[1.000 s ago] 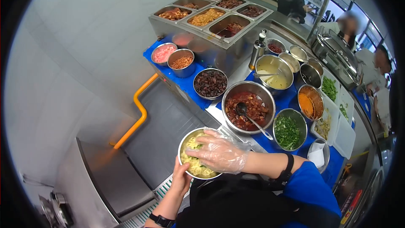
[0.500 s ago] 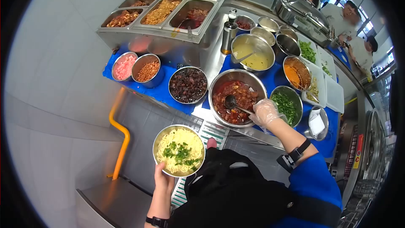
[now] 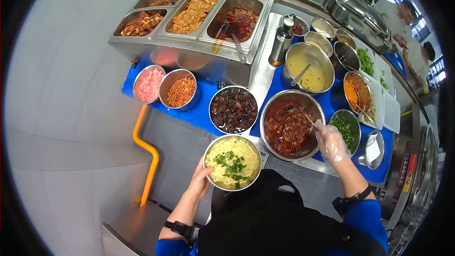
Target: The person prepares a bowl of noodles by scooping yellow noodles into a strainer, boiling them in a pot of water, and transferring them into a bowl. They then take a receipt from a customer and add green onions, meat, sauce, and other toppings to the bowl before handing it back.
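Note:
My left hand (image 3: 201,179) is bare and closed around the rim and side of a metal bowl (image 3: 258,170). In that bowl lie pale yellow noodles (image 3: 220,149) topped with chopped green herbs (image 3: 231,163). A clear plastic glove covers my right hand (image 3: 331,142), which grips the handle of a ladle (image 3: 307,117). The ladle's head is partly sunk in chunky red-brown sauce (image 3: 286,132) inside a large steel basin (image 3: 266,148). Directly left of this basin stands a bowl of dark pieces in liquid (image 3: 233,109), just beyond the noodle bowl.
Steel food trays (image 3: 201,40) stand raised at the back left. Pink cubes (image 3: 150,85) and peanuts (image 3: 180,92) sit in bowls below them. Around the basin are a pot of yellowish broth (image 3: 313,76), chopped greens (image 3: 342,130) and orange sauce (image 3: 356,94). People (image 3: 398,23) stand at the far right.
The noodle bowl has moved up and right, closer to the counter's edge. The ladle's head has shifted deeper into the sauce toward the basin's far side. The camera view has shifted too.

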A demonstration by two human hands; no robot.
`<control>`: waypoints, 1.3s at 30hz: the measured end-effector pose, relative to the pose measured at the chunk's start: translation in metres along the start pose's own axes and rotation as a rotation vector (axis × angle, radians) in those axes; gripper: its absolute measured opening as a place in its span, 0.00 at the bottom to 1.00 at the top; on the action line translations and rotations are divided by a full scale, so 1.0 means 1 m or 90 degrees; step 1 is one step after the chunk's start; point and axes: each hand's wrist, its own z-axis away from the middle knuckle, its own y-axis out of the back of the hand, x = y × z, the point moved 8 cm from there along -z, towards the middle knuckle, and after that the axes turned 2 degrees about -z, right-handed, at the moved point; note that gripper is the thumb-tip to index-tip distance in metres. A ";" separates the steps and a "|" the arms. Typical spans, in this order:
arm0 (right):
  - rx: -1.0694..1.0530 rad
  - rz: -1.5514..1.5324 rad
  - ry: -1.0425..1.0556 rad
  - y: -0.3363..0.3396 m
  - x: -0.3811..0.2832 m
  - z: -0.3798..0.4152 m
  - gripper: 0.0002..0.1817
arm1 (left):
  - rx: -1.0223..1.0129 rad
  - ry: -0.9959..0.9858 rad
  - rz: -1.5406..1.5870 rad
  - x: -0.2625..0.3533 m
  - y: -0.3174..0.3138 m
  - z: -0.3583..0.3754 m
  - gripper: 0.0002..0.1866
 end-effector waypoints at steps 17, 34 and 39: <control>-0.288 0.108 -0.048 -0.088 -0.134 -0.078 0.31 | -0.237 0.200 -0.133 0.020 0.016 -0.093 0.48; -0.316 -0.227 -0.055 -0.100 -0.118 -0.103 0.14 | -0.237 0.203 -0.117 0.023 0.013 -0.091 0.49; -0.450 -0.513 -0.369 -0.108 -0.094 -0.098 0.12 | -0.229 0.191 -0.116 0.023 0.012 -0.090 0.49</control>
